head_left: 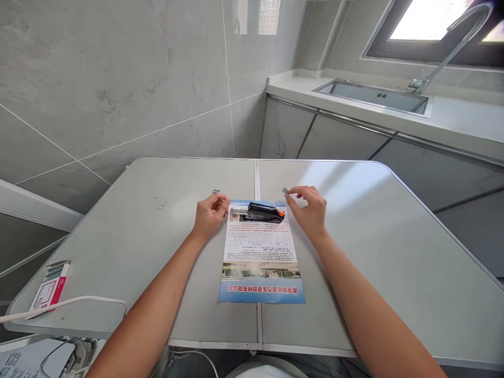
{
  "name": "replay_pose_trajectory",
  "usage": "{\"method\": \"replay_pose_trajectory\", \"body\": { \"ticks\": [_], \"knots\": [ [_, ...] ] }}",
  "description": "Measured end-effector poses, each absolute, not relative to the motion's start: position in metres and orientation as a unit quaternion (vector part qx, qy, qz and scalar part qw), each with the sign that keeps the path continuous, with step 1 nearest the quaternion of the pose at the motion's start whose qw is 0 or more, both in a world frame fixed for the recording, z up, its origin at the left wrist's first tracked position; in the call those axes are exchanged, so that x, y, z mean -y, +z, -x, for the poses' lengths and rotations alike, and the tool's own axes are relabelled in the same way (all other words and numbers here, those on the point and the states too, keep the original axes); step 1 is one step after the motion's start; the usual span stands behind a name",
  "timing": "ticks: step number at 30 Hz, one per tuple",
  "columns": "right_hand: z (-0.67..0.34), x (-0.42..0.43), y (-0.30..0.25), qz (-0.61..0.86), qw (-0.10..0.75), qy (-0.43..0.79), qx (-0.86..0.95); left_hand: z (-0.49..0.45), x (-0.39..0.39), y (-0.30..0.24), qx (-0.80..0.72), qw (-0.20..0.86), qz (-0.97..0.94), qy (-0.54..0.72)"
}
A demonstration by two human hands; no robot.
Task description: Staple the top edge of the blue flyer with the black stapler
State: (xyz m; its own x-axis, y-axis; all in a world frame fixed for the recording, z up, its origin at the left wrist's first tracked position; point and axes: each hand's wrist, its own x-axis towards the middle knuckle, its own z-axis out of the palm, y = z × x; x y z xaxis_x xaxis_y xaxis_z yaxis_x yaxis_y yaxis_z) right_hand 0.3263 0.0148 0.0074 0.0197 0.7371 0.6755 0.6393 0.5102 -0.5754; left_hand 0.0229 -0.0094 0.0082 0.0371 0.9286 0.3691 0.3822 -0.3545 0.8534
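A black stapler [265, 212] with an orange tip lies across the upper part of a printed flyer [260, 286], its metal part reaching left. My right hand [310, 207], closed in a pinch beside the flyer's upper right corner, holds a small grey strip that looks like staples [285, 190] between thumb and fingertips. At the upper left corner rests my left hand [210, 215], its fingers curled together; whatever they may hold is hidden. Just behind that hand shows another small metal strip [216, 191]; I cannot tell whether the hand touches it.
The white folding table [157, 283] has a seam down its middle. At its left edge lies a red and white packet [49, 289], with a white cable [86, 299] across it. Behind, a counter [291, 84] carries a sink [374, 94] and a tap [437, 68].
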Motion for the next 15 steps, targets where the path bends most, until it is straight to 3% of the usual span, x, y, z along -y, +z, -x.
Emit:
{"method": "replay_pose_trajectory", "body": {
  "ticks": [3, 5, 9, 15],
  "knots": [
    [-0.363, -0.034, -0.011, 0.632, 0.467, -0.001, 0.619, -0.010, 0.002, 0.005, -0.587, 0.067, -0.680, 0.435],
    [-0.382, -0.041, -0.021, 0.709, 0.427, 0.006, 0.562, -0.001, -0.004, 0.002, -0.617, 0.009, -0.673, 0.409],
    [-0.397, -0.046, -0.033, 0.781, 0.375, 0.043, 0.497, 0.013, -0.016, -0.011, -0.602, -0.014, -0.716, 0.352],
    [-0.393, -0.047, -0.038, 0.763, 0.363, 0.037, 0.533, 0.015, -0.022, -0.026, -0.583, 0.032, -0.773, 0.248]
  ]
}}
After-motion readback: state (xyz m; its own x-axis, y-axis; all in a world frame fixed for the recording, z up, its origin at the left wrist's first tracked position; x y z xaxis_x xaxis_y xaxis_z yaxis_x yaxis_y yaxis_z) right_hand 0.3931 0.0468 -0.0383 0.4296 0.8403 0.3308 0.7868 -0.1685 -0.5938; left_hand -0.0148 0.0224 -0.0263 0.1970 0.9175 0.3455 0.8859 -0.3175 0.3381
